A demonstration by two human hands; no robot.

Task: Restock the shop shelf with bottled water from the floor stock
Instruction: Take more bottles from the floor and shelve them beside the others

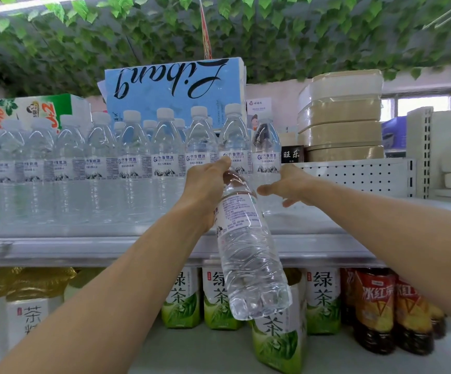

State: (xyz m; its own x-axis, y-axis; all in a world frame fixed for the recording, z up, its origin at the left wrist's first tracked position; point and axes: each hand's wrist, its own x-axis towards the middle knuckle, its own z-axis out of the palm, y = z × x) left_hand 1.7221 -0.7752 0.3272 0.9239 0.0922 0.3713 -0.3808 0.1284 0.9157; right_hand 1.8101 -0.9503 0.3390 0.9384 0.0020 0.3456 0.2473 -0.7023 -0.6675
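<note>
Left grip (208,191) clasping tilted water bottle (248,252), right grip (289,184) spread near shelved bottles (135,168).

One held bottle (248,255), roughly ten front-row water bottles (165,157), four green tea bottles (181,298), four stacked boxes (343,114)

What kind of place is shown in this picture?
Most likely a small grocery shop: a row of identical water bottles fills a metal shelf, green tea bottles stand below, and the left hand grips a spare bottle.
</note>
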